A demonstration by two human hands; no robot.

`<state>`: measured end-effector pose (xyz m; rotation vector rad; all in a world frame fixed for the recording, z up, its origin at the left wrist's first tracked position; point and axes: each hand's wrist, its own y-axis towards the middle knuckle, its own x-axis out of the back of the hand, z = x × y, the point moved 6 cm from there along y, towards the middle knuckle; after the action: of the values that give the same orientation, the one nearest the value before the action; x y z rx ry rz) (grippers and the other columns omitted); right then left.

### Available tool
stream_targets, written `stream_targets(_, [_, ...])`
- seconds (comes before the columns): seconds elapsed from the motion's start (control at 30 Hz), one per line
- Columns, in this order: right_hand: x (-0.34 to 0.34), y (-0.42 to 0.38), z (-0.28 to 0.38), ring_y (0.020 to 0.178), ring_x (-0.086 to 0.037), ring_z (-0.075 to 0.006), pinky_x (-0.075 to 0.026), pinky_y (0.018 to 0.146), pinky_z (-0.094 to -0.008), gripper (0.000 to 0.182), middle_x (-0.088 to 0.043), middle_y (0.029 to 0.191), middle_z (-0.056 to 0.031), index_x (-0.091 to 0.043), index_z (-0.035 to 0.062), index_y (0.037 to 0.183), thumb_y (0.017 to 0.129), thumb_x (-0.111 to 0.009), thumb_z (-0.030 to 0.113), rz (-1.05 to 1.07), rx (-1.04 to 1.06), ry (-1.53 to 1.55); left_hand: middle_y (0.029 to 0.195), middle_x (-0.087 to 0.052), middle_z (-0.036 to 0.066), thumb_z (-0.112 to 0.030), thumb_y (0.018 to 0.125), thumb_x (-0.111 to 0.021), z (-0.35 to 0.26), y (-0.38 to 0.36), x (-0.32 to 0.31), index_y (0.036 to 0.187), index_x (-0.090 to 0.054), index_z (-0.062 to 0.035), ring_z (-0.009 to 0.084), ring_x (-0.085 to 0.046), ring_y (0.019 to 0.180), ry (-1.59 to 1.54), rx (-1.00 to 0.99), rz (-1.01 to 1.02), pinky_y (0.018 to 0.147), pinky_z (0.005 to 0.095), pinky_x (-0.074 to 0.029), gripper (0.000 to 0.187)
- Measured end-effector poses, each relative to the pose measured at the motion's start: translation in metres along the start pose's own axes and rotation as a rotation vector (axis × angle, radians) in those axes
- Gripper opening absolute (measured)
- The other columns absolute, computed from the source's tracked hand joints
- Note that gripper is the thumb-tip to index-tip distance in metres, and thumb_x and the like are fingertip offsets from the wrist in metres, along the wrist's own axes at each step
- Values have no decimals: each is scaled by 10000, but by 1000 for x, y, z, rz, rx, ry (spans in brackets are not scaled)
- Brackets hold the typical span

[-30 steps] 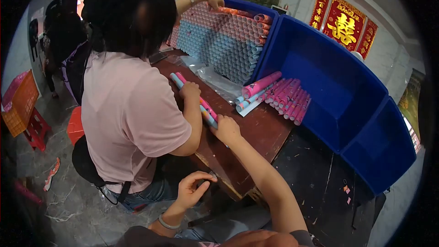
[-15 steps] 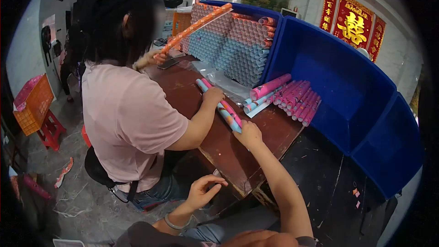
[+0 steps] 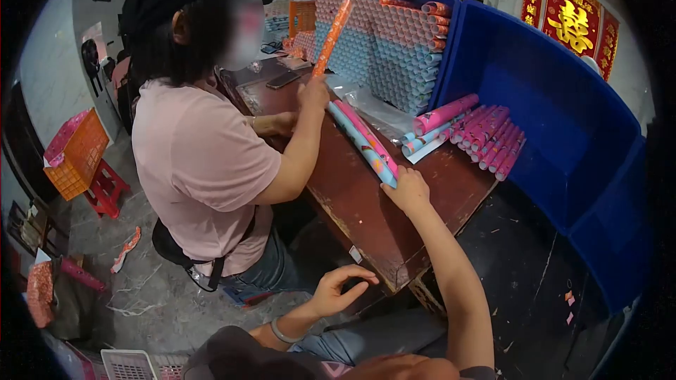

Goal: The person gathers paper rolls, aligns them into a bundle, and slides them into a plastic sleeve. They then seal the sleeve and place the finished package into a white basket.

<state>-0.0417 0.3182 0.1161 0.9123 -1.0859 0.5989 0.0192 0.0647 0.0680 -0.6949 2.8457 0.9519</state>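
My right hand [image 3: 409, 191] is closed round the near ends of two rolls of patterned paper, a blue roll [image 3: 358, 139] and a pink roll [image 3: 371, 137]. They lie side by side, slanting across the brown table [image 3: 338, 187]. Off the table's near corner hangs my left hand [image 3: 345, 291], a bracelet on its wrist, the fingers curved and apart with nothing between them. Across the table a co-worker's hand [image 3: 313, 92] grips an orange patterned roll [image 3: 332, 37] held upright.
Many orange and blue rolls are stacked [image 3: 380, 46] at the back, beside a big blue bin [image 3: 542, 123]. Several pink rolls [image 3: 493, 139] lie at the table's right end, by a clear plastic bag [image 3: 366, 111]. The co-worker [image 3: 204, 141] is at the left.
The co-worker's hand has left the pink and blue rolls and now holds the orange roll, which has turned upright. My right hand stays on its rolls; the view has shifted a little.
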Motion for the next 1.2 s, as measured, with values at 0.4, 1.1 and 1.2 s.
stream_targets(0.4, [-3,7,-4,974,-590,-348,-502,832,-437,427,-616,991,-181,-580,12,1000,745,-726,323,-22,21,51,1036,-646,124,34,893,-555,0,-2,1,1129,-590,15,196,-619,995,-7,1,3,878,314,-476,239])
stream_targets(1.1, [-12,15,-12,947,-602,-366,-496,824,-453,407,-624,969,-206,-590,1,1004,762,-690,313,10,60,76,1060,-622,137,56,892,-542,1,-6,6,1153,-556,25,209,-614,1009,-59,-19,-8,892,322,-472,263])
stream_targets(1.2, [-9,14,-11,950,-599,-366,-492,830,-449,419,-621,973,-209,-590,2,1006,768,-689,333,13,62,81,1055,-620,136,55,892,-546,3,-7,6,1147,-556,25,206,-614,1006,-60,-26,-13,889,322,-473,257])
